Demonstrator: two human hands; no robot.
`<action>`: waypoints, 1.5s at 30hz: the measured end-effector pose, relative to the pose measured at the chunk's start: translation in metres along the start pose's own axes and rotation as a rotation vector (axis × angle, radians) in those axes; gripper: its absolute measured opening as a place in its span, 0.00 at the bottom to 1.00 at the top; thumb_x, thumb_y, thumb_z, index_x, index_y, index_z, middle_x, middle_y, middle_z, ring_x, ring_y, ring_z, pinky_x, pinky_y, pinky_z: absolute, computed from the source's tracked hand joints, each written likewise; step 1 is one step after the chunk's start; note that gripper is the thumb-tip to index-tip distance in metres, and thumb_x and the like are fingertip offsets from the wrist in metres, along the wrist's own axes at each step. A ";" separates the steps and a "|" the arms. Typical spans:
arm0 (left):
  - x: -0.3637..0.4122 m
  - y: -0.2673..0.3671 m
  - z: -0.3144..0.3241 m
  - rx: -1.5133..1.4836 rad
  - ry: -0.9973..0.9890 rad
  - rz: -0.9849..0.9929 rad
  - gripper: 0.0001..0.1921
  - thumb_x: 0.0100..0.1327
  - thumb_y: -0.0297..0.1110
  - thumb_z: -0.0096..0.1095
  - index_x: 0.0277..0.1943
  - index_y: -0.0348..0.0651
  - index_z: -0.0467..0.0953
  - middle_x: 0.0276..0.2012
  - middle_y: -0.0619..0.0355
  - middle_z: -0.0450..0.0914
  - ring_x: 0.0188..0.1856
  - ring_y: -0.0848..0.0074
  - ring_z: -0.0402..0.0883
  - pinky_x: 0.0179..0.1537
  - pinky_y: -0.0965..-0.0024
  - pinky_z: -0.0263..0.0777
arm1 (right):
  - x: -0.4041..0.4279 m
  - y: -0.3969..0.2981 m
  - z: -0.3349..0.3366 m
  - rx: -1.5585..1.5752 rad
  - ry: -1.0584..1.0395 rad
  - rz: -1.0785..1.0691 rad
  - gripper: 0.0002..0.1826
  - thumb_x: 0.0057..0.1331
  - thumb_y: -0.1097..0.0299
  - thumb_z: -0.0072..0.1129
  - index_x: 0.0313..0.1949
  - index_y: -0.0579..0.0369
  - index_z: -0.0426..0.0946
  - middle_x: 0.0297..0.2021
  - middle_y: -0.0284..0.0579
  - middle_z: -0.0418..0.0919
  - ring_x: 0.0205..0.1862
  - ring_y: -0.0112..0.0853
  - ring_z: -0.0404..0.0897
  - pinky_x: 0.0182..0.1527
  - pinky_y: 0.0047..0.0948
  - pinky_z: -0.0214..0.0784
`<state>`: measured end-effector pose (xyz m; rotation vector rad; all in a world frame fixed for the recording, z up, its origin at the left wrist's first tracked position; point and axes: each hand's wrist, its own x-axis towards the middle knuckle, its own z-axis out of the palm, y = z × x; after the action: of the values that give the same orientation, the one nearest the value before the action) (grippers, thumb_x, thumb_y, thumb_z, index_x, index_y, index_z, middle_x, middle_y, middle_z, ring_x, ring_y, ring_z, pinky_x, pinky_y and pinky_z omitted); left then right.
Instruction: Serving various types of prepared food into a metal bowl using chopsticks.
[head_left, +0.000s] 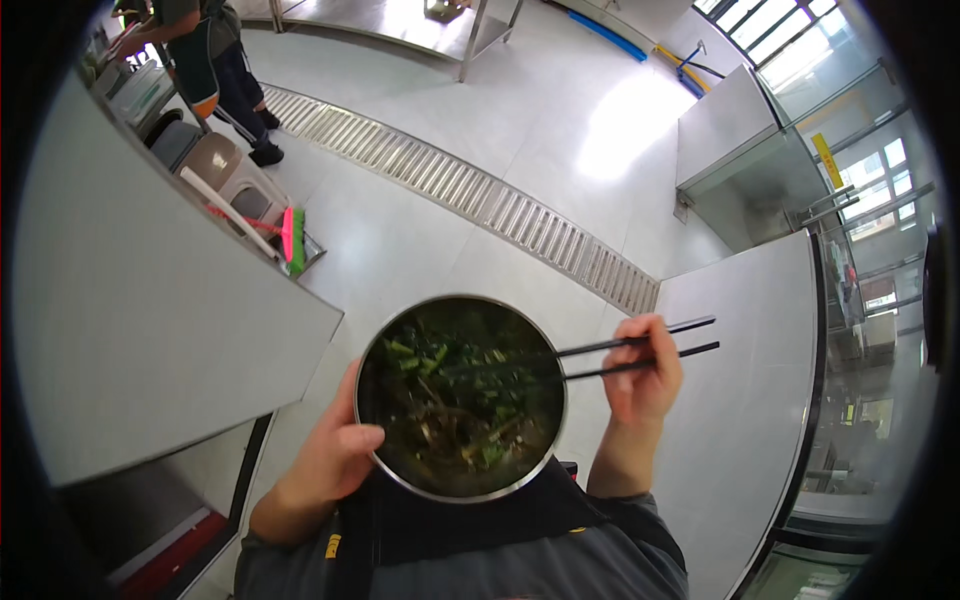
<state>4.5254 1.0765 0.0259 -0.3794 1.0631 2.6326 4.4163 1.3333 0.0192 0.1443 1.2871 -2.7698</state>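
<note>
Close in front of my body is a round metal bowl (459, 500), held up over the floor. My left hand (341, 442) grips its left side, the thumb lying over the rim and the other fingers hidden behind the wall. Dark broth with chopped leafy greens (480, 379) and some brownish pieces fills much of it. In my right hand (643, 367) is a pair of black chopsticks (592, 346), slightly spread. Their far ends pass over the bowl's right rim into the greens, where the tips are hard to make out.
A steel floor drain grate (450, 189) crosses the tiled floor. At upper left a person (217, 67) stands near a plastic stool (217, 161) and a pink-and-green broom (294, 240). Pale panels flank me left (165, 300) and right (735, 375). A steel table (390, 26) stands beyond.
</note>
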 end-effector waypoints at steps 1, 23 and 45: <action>0.013 0.006 -0.004 -0.037 0.021 0.003 0.39 0.44 0.27 0.52 0.61 0.40 0.44 0.55 0.56 0.59 0.57 0.73 0.58 0.57 0.70 0.51 | 0.010 0.003 0.001 -0.091 0.002 0.013 0.15 0.63 0.64 0.39 0.28 0.64 0.69 0.17 0.47 0.72 0.11 0.26 0.66 0.11 0.17 0.56; 0.225 0.096 -0.031 0.101 0.069 0.104 0.38 0.47 0.19 0.45 0.62 0.46 0.40 0.53 0.51 0.59 0.48 0.69 0.69 0.40 0.67 0.72 | 0.165 0.029 0.060 -0.551 -0.205 -0.284 0.15 0.62 0.67 0.43 0.32 0.72 0.70 0.23 0.52 0.73 0.18 0.30 0.74 0.20 0.21 0.66; 0.370 0.109 0.033 0.203 0.100 0.149 0.37 0.48 0.20 0.44 0.62 0.44 0.42 0.55 0.53 0.58 0.52 0.69 0.66 0.44 0.67 0.70 | 0.333 -0.022 0.046 -0.569 -0.453 -0.357 0.11 0.62 0.70 0.44 0.35 0.68 0.70 0.25 0.51 0.72 0.20 0.28 0.74 0.21 0.20 0.67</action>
<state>4.1394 1.0819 -0.0078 -0.4043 1.4277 2.6221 4.0807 1.3006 0.0254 -0.7619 2.0152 -2.3218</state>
